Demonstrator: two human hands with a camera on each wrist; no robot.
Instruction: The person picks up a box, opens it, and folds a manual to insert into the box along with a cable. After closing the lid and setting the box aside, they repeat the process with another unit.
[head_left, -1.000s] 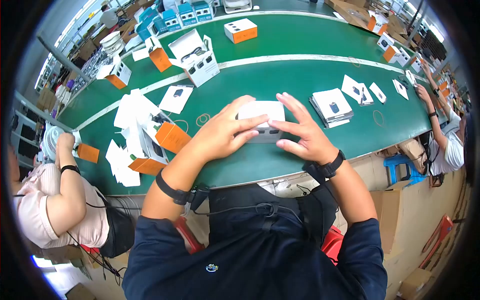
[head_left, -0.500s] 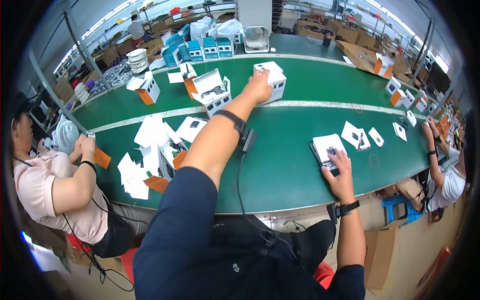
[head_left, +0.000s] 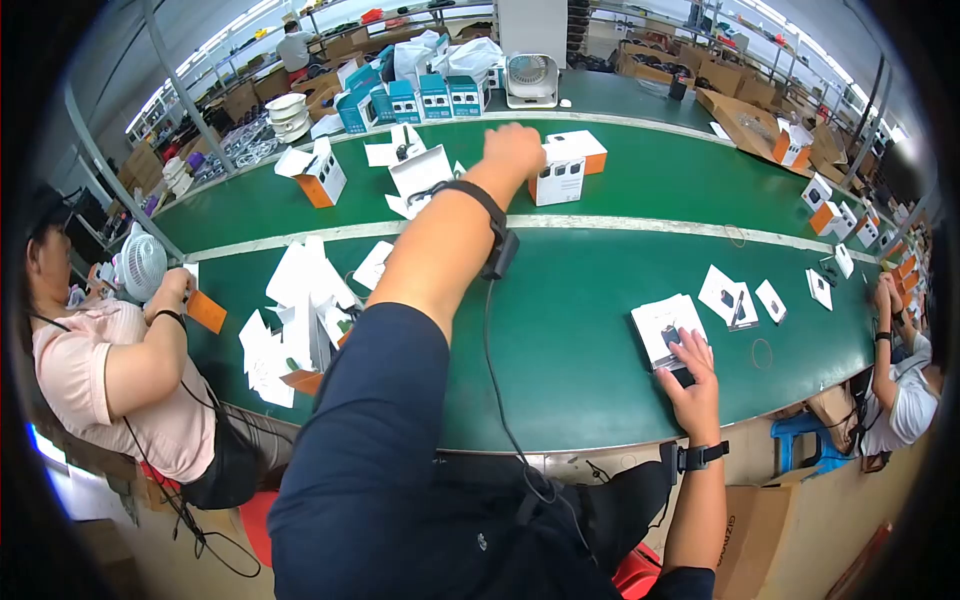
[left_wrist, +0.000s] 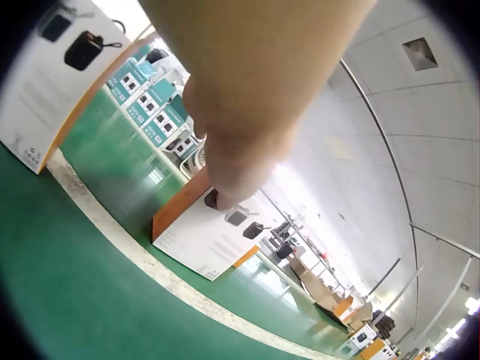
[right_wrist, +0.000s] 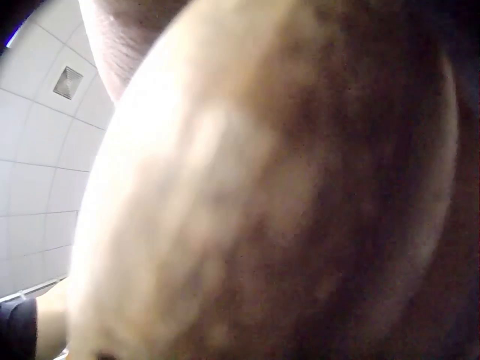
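Note:
My left hand (head_left: 515,150) reaches far across the green table and grips a white box (head_left: 558,184) printed with small dark speakers. In the left wrist view the fingers (left_wrist: 229,196) bend over the top edge of this box, which has an orange side; part of the grip is hidden behind the hand. Near the front edge, my right hand (head_left: 692,388) rests with extended fingers on a stack of white printed leaflets (head_left: 660,322). The right wrist view is filled with blurred skin.
An orange-and-white box (head_left: 594,158) stands just behind the gripped one. Left of my arm are an opened box (head_left: 420,172) and white cartons (head_left: 300,285). Loose cards (head_left: 740,305) lie right of the stack. A person (head_left: 120,370) sits left, another (head_left: 905,370) right.
Both hands were together on the white box near me; the left hand has since carried it to the far side, beside another box. The right hand has moved over to the leaflet stack.

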